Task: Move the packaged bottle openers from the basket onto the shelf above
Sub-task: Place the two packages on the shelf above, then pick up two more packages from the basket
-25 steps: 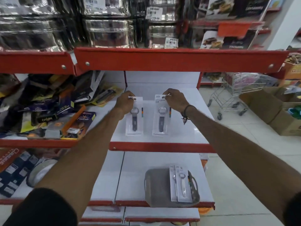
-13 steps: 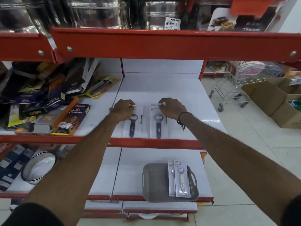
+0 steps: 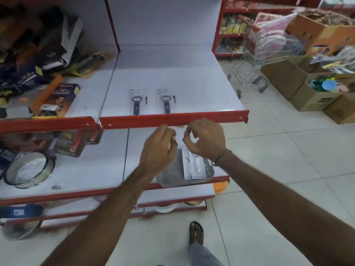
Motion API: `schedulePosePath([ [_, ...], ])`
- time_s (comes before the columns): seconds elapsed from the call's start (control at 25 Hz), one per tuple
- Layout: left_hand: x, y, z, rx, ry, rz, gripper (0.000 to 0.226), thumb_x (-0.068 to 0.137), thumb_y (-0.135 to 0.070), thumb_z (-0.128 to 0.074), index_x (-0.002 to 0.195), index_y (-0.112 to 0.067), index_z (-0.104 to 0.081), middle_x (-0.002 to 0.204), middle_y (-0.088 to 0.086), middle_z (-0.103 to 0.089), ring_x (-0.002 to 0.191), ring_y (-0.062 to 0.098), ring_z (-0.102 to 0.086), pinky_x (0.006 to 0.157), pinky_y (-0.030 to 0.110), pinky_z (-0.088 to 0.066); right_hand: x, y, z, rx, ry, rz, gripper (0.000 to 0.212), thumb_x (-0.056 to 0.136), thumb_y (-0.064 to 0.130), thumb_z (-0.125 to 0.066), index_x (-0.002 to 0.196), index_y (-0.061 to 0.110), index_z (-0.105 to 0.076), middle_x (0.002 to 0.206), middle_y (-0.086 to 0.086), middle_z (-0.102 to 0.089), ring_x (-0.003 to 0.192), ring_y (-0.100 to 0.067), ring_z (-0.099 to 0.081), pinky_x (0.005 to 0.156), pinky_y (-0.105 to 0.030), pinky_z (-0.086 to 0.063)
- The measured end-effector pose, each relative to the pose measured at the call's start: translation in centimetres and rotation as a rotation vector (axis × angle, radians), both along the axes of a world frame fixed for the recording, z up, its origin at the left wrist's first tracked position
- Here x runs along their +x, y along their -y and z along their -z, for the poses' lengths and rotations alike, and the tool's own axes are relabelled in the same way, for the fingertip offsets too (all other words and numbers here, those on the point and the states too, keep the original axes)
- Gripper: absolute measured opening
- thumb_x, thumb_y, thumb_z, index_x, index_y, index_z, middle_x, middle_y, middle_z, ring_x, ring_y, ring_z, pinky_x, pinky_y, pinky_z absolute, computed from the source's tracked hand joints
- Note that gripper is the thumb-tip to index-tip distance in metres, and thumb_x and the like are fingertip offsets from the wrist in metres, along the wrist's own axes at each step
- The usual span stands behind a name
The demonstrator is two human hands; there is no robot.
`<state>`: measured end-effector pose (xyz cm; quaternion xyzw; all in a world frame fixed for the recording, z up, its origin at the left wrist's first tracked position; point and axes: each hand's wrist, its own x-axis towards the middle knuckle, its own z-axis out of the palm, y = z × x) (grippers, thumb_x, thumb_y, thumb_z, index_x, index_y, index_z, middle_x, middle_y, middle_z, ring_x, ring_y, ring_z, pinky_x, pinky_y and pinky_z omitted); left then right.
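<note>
Here, two packaged openers on shelf, empty half-curled hands lower, over basket.

Shop aisle. Red-edged shelving with white boards and a white back panel. Floor of pale square tiles. Wire trolley at right, beside open cardboard boxes. More red racks behind. Light even, soft.
</note>
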<state>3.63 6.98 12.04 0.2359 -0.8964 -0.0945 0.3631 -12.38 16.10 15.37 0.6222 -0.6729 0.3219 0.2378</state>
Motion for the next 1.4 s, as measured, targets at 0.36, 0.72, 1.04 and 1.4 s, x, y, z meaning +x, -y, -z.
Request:
schedulePosePath([
  [0.36,-5.8,1.1,9.8,0.357,0.659,-0.091,0.03,0.095,-0.027,-0.056,0.123,-0.021,-0.062,0.127,0.002,-0.067,0.11,0.023,-0.064,0.092,0.042,-0.058,-5.0,-0.5,11.0,0.852,0.314,0.322,0.047,0.087,0.042,-0.062,0.128,0.019,-0.058,0.121,-0.002,-0.07,0.106,-0.024,-0.066,0.091,-0.038,-0.054],
  [0.72,-13.4,5.2,14.9,0.415,0.921,-0.02,0.087,0.087,-0.029,-0.07,0.158,-0.023,-0.02,0.162,0.006,-0.036,0.153,0.032,-0.024,0.125,0.054,-0.015,-8.0,5.2,16.3,1.121,0.311,0.211,0.079,0.083,0.03,-0.07,0.151,0.018,-0.032,0.15,-0.008,-0.048,0.136,-0.032,-0.046,0.112,-0.053,-0.039],
  [1.04,-11.0,5.6,11.8,0.606,0.61,-0.038,0.035,0.093,-0.006,-0.059,0.128,-0.006,-0.061,0.129,0.015,-0.061,0.118,0.032,-0.058,0.097,0.036,-0.049,-8.6,3.8,11.8,0.941,0.413,0.169,0.034,0.081,0.014,-0.063,0.114,0.011,-0.069,0.116,-0.013,-0.061,0.102,-0.034,-0.063,0.086,-0.041,-0.055],
  [1.4,-1.1,-0.3,-1.3,0.494,0.39,0.134,0.03,0.098,-0.005,-0.047,0.125,-0.012,-0.059,0.122,0.01,-0.07,0.101,0.025,-0.068,0.089,0.03,-0.055,-3.1,-3.5,1.0,0.544,0.241,0.071,0.018,0.095,0.018,-0.048,0.109,0.02,-0.058,0.104,-0.001,-0.066,0.088,-0.021,-0.062,0.056,-0.031,-0.051],
])
